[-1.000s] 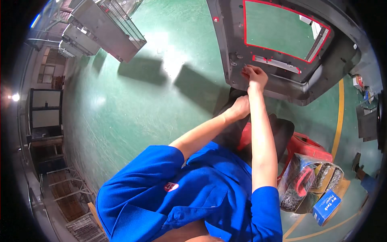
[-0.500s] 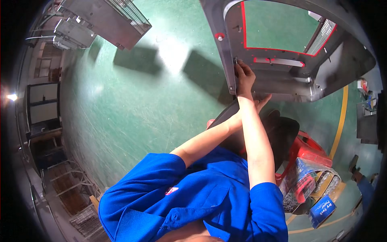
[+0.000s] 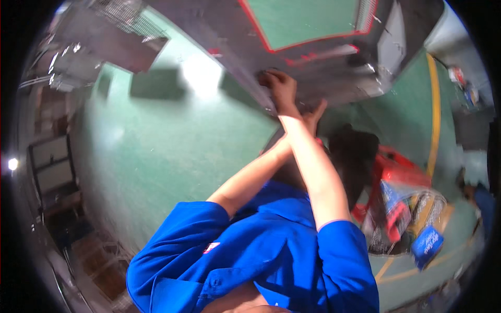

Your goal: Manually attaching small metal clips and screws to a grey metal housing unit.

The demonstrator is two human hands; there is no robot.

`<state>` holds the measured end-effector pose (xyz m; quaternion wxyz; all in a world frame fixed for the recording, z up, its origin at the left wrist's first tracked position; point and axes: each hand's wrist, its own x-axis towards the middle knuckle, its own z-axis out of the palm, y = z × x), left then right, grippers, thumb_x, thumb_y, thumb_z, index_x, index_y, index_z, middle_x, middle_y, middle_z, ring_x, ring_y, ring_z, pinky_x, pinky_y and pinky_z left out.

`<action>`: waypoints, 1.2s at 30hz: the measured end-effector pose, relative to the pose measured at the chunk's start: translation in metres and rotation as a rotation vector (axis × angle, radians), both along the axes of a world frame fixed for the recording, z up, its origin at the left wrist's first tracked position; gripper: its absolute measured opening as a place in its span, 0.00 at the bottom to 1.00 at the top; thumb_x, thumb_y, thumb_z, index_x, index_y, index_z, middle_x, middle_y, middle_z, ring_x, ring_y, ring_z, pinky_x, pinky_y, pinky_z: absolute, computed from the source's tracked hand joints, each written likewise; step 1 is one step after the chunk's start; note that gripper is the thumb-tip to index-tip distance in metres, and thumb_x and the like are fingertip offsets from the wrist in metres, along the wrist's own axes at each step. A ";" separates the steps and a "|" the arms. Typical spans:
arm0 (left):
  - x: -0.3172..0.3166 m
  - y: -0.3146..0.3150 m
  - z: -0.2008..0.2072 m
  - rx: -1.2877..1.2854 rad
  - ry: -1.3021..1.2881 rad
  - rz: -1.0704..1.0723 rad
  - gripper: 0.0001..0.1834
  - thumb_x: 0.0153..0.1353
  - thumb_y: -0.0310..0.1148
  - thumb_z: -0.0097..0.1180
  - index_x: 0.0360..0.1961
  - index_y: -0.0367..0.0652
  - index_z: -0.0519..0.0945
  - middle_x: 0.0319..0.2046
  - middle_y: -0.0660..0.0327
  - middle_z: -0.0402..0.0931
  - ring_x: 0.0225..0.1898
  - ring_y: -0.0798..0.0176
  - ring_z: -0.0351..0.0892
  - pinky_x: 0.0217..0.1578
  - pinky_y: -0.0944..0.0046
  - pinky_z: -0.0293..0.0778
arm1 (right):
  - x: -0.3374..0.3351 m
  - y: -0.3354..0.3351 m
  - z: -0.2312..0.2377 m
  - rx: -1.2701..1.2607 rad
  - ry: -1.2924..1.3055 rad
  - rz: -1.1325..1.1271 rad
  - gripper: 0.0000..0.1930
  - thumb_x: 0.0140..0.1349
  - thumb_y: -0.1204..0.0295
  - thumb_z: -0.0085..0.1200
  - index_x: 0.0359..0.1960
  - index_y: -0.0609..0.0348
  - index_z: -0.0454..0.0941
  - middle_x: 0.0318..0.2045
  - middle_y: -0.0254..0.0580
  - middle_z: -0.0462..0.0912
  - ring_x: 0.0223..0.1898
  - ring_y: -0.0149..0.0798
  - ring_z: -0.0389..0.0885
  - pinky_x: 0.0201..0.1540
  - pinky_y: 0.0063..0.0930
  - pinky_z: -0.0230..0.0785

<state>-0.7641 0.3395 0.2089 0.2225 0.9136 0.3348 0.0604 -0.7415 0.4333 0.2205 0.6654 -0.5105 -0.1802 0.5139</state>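
A large grey metal panel [image 3: 318, 78] with a red-edged window opening fills the upper middle of the view. At its left edge is my right hand [image 3: 282, 88], thumb and fingers pinched together against the inner face. Whatever small thing is between those fingertips is blurred and hidden. My left hand [image 3: 315, 116] lies beneath the crossing right forearm, near the panel's lower edge. One digit of it stretches out to the right; the rest is partly covered, and no held thing shows.
Grey metal housings [image 3: 122, 44] stand at upper left. To the right are a red plastic stool [image 3: 399, 169], a plastic bag [image 3: 394, 208] of small parts and a blue box [image 3: 427, 247]. A yellow line [image 3: 433, 115] crosses the green floor; another person's leg [image 3: 482, 203] shows far right.
The whole view has shifted and blurred. The panel and both hands now appear farther left and higher, with the panel's left edge more slanted. My right hand stays at that edge.
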 end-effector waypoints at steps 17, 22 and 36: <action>0.017 -0.018 -0.004 -0.024 -0.120 0.007 0.27 0.63 0.27 0.42 0.65 0.41 0.60 0.41 0.53 0.74 0.42 0.59 0.72 0.53 0.61 0.64 | 0.032 -0.013 -0.015 -0.134 -0.215 0.122 0.13 0.58 0.70 0.52 0.37 0.69 0.79 0.29 0.48 0.83 0.29 0.37 0.84 0.34 0.29 0.74; -0.001 0.005 -0.032 0.247 0.447 -0.189 0.25 0.61 0.34 0.45 0.59 0.34 0.67 0.50 0.52 0.74 0.53 0.54 0.71 0.54 0.59 0.66 | 0.118 -0.116 0.079 0.079 -0.558 0.116 0.14 0.56 0.70 0.59 0.42 0.66 0.78 0.35 0.46 0.83 0.38 0.36 0.81 0.43 0.29 0.71; 0.028 -0.008 0.029 -0.139 0.074 0.051 0.37 0.52 0.22 0.47 0.67 0.37 0.54 0.45 0.37 0.75 0.41 0.44 0.79 0.45 0.56 0.73 | 0.443 -0.703 0.093 -1.490 -1.228 -0.526 0.13 0.65 0.69 0.47 0.44 0.66 0.75 0.35 0.46 0.80 0.37 0.37 0.80 0.38 0.27 0.72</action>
